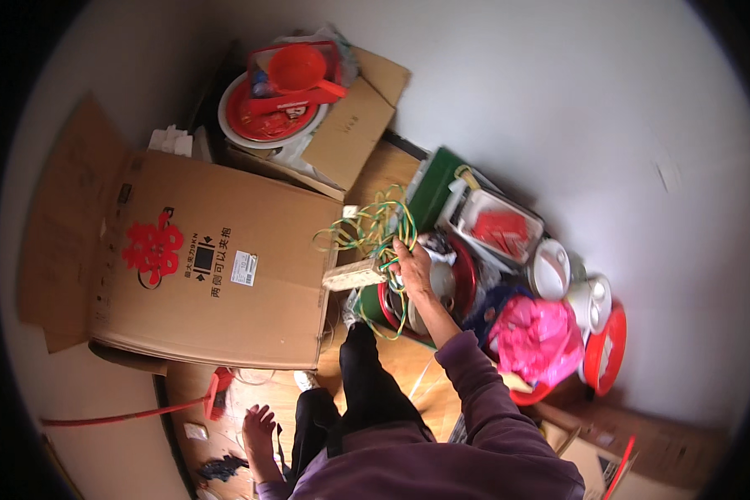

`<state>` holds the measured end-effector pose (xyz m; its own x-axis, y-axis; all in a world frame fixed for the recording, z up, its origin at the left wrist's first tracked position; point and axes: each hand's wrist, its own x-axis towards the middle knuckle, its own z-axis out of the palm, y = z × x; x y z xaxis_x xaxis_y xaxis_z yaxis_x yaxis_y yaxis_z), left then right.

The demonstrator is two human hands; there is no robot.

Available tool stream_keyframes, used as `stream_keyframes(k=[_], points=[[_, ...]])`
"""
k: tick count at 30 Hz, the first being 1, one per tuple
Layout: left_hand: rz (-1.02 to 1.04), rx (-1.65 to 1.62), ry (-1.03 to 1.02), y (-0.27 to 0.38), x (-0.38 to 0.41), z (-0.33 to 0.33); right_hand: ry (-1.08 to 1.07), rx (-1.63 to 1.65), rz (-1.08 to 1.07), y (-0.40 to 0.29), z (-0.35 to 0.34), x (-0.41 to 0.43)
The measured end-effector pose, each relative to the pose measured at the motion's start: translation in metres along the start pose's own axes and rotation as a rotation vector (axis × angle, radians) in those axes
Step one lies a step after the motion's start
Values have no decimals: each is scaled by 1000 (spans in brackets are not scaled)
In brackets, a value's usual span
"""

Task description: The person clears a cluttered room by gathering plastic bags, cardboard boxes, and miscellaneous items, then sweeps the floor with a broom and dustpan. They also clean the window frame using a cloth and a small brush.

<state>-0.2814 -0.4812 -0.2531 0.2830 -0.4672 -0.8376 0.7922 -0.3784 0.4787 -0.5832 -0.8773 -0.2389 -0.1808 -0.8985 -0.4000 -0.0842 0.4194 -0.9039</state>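
My right hand [414,270] is closed around a looped bundle of yellow and green twisted cord [375,228]. Attached to this cord, a worn off-white power strip [353,275] hangs beside my fingers, and a small white plug [350,212] shows at the loops' far side. One loop droops below my wrist. Low on the left, my left hand [259,427] hangs near my leg with its fingers apart, holding nothing. Left of the cord stands a large cardboard box [275,206] bearing printed writing and a red paper-cut character [153,250].
A second carton [350,131] at the back holds basins and a red dipper [297,67]. Along the right wall are a white tray [475,206], a red basin [465,269], a pink plastic bag [537,340] and white containers [550,269]. A red broom [215,394] lies at lower left.
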Motion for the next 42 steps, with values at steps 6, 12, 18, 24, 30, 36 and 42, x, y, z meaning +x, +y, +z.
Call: stream_keyframes(k=[6,12,18,24,30,36,42], points=[[-152,32,111,-48,6,62,35,-232,-243,117,-1,220],[-179,-60,285,-78,10,91,2,-153,-71,164,9,362],[-262,15,370,-115,33,107,-76,-167,334,230,-51,506],[-394,12,473,-101,37,143,126,-192,522,263,-48,510],[-414,-5,458,-102,36,144,143,-193,461,254,-34,505],[-359,-76,411,-105,26,131,-193,-175,385,197,12,441],[-133,-269,462,-134,-13,90,-885,-191,414,193,61,275]])
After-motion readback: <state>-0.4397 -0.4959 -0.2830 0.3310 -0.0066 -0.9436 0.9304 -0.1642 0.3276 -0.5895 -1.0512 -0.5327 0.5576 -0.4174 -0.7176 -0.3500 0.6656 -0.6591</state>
